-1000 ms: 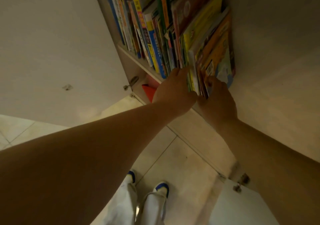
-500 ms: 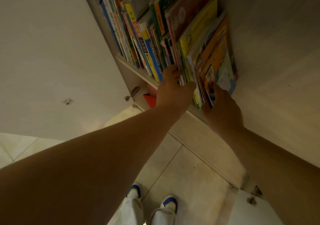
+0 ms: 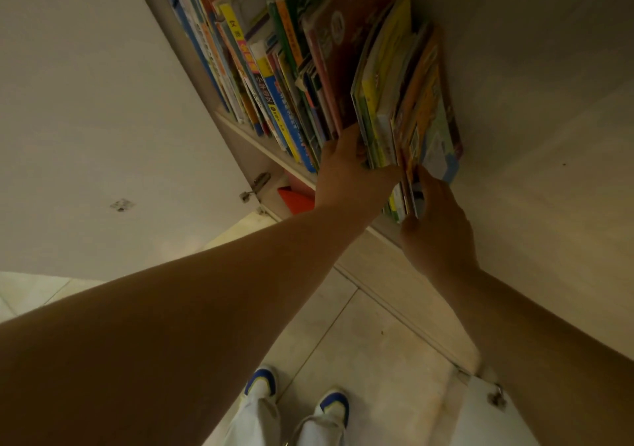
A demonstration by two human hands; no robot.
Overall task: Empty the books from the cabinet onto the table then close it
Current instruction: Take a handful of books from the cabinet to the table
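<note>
Thin books (image 3: 394, 109) farther past shelf edge (image 3: 271, 152)

Home room, cabinet (image 3: 514, 102) of children's books (image 3: 308, 68), tiled floor (image 3: 360, 360)

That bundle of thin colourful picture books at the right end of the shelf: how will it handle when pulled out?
The bundle of thin colourful picture books looks floppy: its covers already bow and fan apart. Several loose, probably glossy books may slide against each other, so the left hand and right hand likely need to squeeze from both sides. Together they are probably fairly heavy.
</note>
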